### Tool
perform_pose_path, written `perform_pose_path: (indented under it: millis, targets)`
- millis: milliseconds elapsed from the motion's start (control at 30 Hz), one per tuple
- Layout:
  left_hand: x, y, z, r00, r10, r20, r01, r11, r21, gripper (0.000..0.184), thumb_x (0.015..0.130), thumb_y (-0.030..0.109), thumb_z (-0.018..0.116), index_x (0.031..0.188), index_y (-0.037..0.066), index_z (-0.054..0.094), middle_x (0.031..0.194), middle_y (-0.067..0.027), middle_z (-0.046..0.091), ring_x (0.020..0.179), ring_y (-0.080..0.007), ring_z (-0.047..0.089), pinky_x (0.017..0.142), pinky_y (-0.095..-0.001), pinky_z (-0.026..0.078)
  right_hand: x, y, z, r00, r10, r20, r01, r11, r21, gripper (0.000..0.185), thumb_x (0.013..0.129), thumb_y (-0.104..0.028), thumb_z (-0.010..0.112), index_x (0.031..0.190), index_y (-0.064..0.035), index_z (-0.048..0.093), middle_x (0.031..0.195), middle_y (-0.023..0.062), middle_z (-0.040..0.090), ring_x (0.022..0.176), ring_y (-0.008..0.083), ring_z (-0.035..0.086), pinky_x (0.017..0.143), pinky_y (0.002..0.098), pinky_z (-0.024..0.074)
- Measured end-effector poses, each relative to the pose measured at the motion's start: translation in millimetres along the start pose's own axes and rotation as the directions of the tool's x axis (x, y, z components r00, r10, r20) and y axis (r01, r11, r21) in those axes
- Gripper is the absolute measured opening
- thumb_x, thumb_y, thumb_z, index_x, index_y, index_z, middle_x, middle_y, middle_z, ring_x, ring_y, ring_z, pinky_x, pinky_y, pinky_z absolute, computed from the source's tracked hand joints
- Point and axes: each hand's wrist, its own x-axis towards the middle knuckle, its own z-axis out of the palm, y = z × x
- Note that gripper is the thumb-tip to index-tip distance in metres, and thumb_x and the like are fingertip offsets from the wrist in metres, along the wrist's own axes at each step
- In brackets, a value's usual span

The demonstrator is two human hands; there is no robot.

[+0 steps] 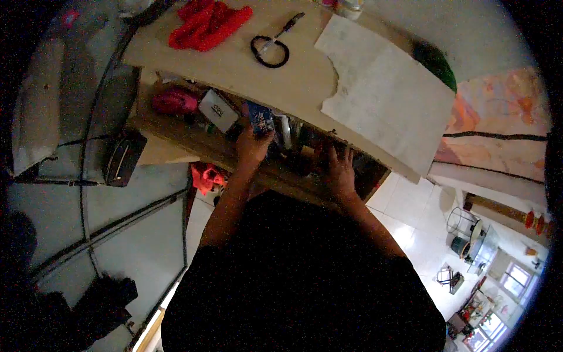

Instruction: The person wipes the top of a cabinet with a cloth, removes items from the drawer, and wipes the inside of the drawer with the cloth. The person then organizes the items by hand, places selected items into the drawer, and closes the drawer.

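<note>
An open drawer (199, 141) juts out below the tabletop, full of small items. My left hand (255, 145) is closed on a blue packet (259, 116) with light print, held over the drawer's middle. Left of it lie a white box (218, 111) with dark lettering and a pink pouch (175, 101). A white tube-like item (285, 131) is just right of the packet. Inside the drawer's right part, my right hand (340, 170) has its fingers apart over dark contents, with nothing visible in it.
On the tabletop (234, 70) are a red cloth (208, 23), a black loop (270, 51) and a large white sheet (387, 94). A black case (125, 158) is at the left. Below the drawer hangs a red item (206, 177); patterned fabric (498, 111) is at the right.
</note>
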Motion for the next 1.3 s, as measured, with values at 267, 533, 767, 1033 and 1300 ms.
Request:
perform_pose_path:
  millis: [267, 533, 767, 1033, 1300]
  targets:
    - [-2, -34, -9, 0.961, 0.275, 0.02, -0.274, 0.949, 0.157, 0.047, 0.082, 0.034, 0.082, 0.118, 0.007, 0.069, 0.109, -0.019, 0.074, 0.1, -0.0403, 0.07, 0.086, -0.0503, 0.056, 24, -30, -47, 0.994, 0.054, 0.09, -0.079, 0.95, 0.302, 0.071, 0.084, -0.036, 0.078, 0.144, -0.0083, 0.05, 0.137, 0.0332, 0.054, 0.126, 0.0526, 0.054, 0.091, 0.0533, 0.0578]
    - [-26, 8, -66, 0.956, 0.188, 0.226, -0.213, 0.973, 0.091, 0.052, 0.087, 0.032, 0.079, 0.126, 0.002, 0.063, 0.119, -0.021, 0.072, 0.11, -0.0406, 0.068, 0.094, -0.0496, 0.054, 7, -44, -45, 0.984, 0.012, 0.178, -0.006, 0.999, -0.036, 0.049, 0.082, -0.03, 0.076, 0.13, -0.025, 0.067, 0.154, 0.025, 0.042, 0.106, 0.0461, 0.068, 0.079, 0.055, 0.0611]
    - [-32, 67, -144, 0.97, -0.045, 0.238, 0.034, 0.998, 0.047, 0.05, 0.087, 0.032, 0.079, 0.124, 0.002, 0.064, 0.113, -0.0177, 0.072, 0.103, -0.0324, 0.07, 0.092, -0.045, 0.054, 18, 16, 17, 0.964, -0.025, 0.266, 0.03, 0.999, -0.013, 0.057, 0.082, -0.041, 0.078, 0.134, -0.0225, 0.064, 0.137, 0.0252, 0.056, 0.088, 0.0347, 0.074, 0.065, 0.0502, 0.0619]
    - [-5, 182, -170, 0.96, 0.249, -0.128, -0.278, 0.896, -0.345, 0.039, 0.093, 0.023, 0.075, 0.124, 0.004, 0.063, 0.11, -0.0066, 0.071, 0.099, -0.0179, 0.067, 0.089, -0.0356, 0.054, 42, -25, -42, 0.996, -0.034, 0.079, 0.027, 0.995, 0.094, 0.058, 0.093, -0.05, 0.067, 0.134, -0.0101, 0.061, 0.109, 0.0242, 0.071, 0.095, 0.0416, 0.072, 0.075, 0.0551, 0.0604]
    - [163, 157, -98, 0.837, 0.505, -0.211, -0.429, 0.845, 0.32, 0.059, 0.097, 0.05, 0.067, 0.127, 0.0, 0.059, 0.122, -0.0218, 0.065, 0.102, -0.0414, 0.069, 0.091, -0.0479, 0.056, 39, -24, -54, 0.957, -0.122, 0.264, 0.085, 0.985, 0.148, 0.053, 0.096, -0.044, 0.064, 0.139, -0.0155, 0.059, 0.136, 0.0177, 0.062, 0.117, 0.0452, 0.063, 0.096, 0.0597, 0.0536]
